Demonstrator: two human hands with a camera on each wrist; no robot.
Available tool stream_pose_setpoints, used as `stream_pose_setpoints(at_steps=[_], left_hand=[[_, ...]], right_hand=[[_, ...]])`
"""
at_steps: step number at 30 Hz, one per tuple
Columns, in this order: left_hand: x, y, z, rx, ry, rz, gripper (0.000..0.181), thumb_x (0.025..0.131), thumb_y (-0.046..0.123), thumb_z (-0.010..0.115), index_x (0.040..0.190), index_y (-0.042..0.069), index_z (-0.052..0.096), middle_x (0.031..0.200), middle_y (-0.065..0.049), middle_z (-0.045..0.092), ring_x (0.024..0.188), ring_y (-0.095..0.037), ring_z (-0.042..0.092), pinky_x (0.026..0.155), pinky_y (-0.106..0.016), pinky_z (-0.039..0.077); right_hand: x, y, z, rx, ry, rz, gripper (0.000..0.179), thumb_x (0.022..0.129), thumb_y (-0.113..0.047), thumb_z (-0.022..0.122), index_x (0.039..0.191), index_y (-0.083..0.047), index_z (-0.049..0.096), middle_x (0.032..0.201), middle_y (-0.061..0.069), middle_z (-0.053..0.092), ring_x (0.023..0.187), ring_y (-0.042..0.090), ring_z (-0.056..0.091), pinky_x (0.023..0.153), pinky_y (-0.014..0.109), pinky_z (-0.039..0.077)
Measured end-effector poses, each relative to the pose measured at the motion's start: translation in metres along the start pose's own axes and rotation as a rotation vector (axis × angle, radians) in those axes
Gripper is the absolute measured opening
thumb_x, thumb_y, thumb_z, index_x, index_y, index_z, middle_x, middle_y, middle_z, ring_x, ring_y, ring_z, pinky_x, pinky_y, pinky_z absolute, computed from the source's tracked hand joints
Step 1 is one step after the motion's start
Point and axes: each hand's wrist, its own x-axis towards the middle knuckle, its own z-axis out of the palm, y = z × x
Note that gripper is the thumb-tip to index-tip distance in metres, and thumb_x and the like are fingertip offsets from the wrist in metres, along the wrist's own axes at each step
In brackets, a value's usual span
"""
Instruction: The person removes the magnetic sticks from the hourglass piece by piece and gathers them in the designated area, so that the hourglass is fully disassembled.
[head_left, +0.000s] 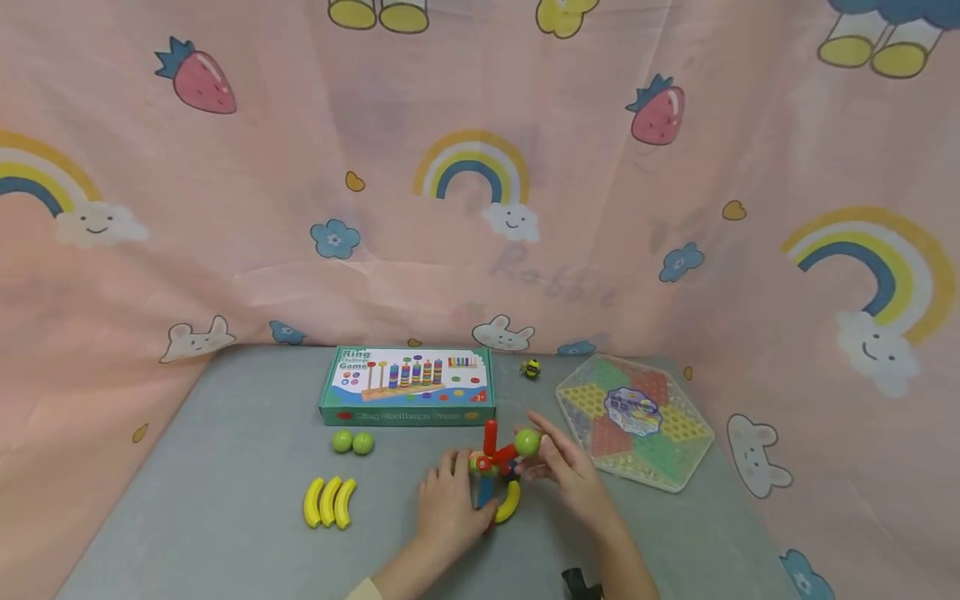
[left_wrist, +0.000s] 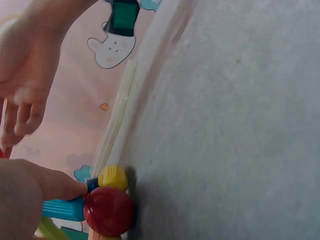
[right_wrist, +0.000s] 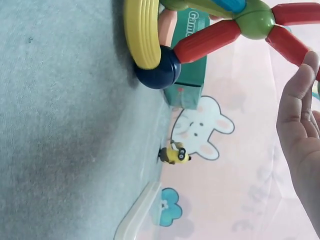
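Note:
A toy structure of coloured rods and balls stands between both hands, with red rods (head_left: 491, 437), a blue rod (head_left: 486, 490) and a yellow curved rod (head_left: 508, 502) at its base. My left hand (head_left: 450, 506) grips its left side low down. In the left wrist view the thumb (left_wrist: 60, 184) presses beside a red ball (left_wrist: 109, 212). At the upper right, my right hand (head_left: 577, 483) pinches a green ball (head_left: 527, 442) at the end of a slanted red rod. In the right wrist view, a dark blue ball (right_wrist: 159, 70) rests on the table against the yellow rod.
Two loose green balls (head_left: 352, 442) and three yellow curved rods (head_left: 328, 503) lie at left. Behind stands a green game box (head_left: 408, 387). A small bee-like figure (head_left: 531, 368) and a hexagonal board (head_left: 637, 421) are at the right. A black object (head_left: 581, 583) shows at the front edge.

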Motion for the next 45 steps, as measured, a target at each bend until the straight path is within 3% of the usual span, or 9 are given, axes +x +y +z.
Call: stream_pose_setpoints(at_steps=[7,15,23,28,31,34,38,42,45], left_hand=[[0.008,-0.016,-0.007,-0.123,-0.039,0.114,0.077,0.076,0.028,0.087,0.142,0.012,0.051,0.141,-0.013,0.052,0.116,-0.036,0.058,0.099,-0.06,0.046],[0.016,-0.029,-0.016,-0.223,-0.166,0.22,0.076,0.076,0.015,0.078,0.146,0.015,0.049,0.142,-0.005,0.052,0.117,-0.028,0.057,0.099,-0.058,0.049],[0.03,-0.039,-0.011,-0.247,-0.23,0.323,0.081,0.076,0.009,0.074,0.151,0.016,0.044,0.148,-0.002,0.051,0.13,-0.029,0.052,0.109,-0.062,0.039],[0.043,-0.041,-0.009,-0.352,-0.353,0.379,0.089,0.076,0.001,0.072,0.155,0.023,0.038,0.15,0.004,0.05,0.133,-0.027,0.052,0.107,-0.06,0.043],[0.046,-0.043,-0.013,-0.402,-0.396,0.371,0.089,0.079,0.001,0.073,0.156,0.027,0.036,0.153,0.002,0.047,0.138,-0.028,0.047,0.109,-0.061,0.04],[0.043,-0.045,-0.025,-0.371,-0.368,0.33,0.086,0.081,0.005,0.077,0.155,0.025,0.038,0.153,-0.004,0.047,0.139,-0.031,0.045,0.11,-0.06,0.04],[0.035,-0.046,-0.052,-0.279,-0.23,0.257,0.07,0.084,0.008,0.079,0.147,0.015,0.049,0.138,-0.012,0.058,0.124,-0.031,0.055,0.101,-0.054,0.05],[0.022,-0.033,-0.077,-0.29,-0.048,0.214,0.041,0.089,0.013,0.076,0.128,0.014,0.064,0.107,-0.001,0.068,0.095,-0.016,0.064,0.084,-0.035,0.057],[0.011,-0.014,-0.091,-0.376,-0.019,0.254,0.03,0.092,0.023,0.075,0.12,0.016,0.068,0.091,0.006,0.068,0.076,-0.005,0.065,0.07,-0.024,0.057]], right_hand=[[-0.001,0.0,-0.001,0.025,0.016,0.049,0.052,0.113,-0.033,0.025,0.154,-0.003,0.037,0.145,0.028,0.051,0.093,0.026,0.069,0.076,0.031,0.058],[-0.005,0.005,-0.004,-0.065,0.034,0.179,0.049,0.104,-0.006,0.049,0.152,-0.009,0.042,0.141,0.025,0.056,0.089,0.023,0.067,0.073,0.032,0.055],[-0.007,0.012,-0.003,-0.119,-0.03,0.194,0.059,0.095,-0.013,0.07,0.15,-0.014,0.047,0.143,0.021,0.055,0.101,0.028,0.069,0.083,0.029,0.057],[-0.006,0.015,0.006,-0.138,-0.07,0.199,0.062,0.089,-0.02,0.078,0.146,-0.01,0.052,0.133,0.016,0.061,0.104,0.028,0.064,0.077,0.028,0.058],[-0.003,0.015,0.011,-0.173,-0.075,0.203,0.059,0.087,-0.021,0.08,0.14,-0.01,0.057,0.121,0.012,0.065,0.1,0.028,0.062,0.073,0.028,0.057],[0.001,0.016,0.016,-0.199,-0.07,0.2,0.055,0.084,-0.02,0.082,0.134,-0.011,0.062,0.114,0.008,0.067,0.097,0.028,0.061,0.074,0.029,0.056],[0.007,0.021,0.02,-0.206,-0.056,0.19,0.051,0.083,-0.014,0.081,0.132,-0.012,0.064,0.113,0.007,0.068,0.098,0.026,0.06,0.077,0.029,0.055],[0.01,0.025,0.021,-0.191,-0.047,0.213,0.052,0.083,-0.007,0.076,0.133,-0.011,0.064,0.118,0.009,0.069,0.091,0.025,0.061,0.074,0.028,0.055],[0.013,0.028,0.021,-0.175,-0.047,0.228,0.05,0.084,-0.006,0.074,0.133,-0.011,0.064,0.122,0.011,0.068,0.083,0.025,0.063,0.069,0.03,0.055]])
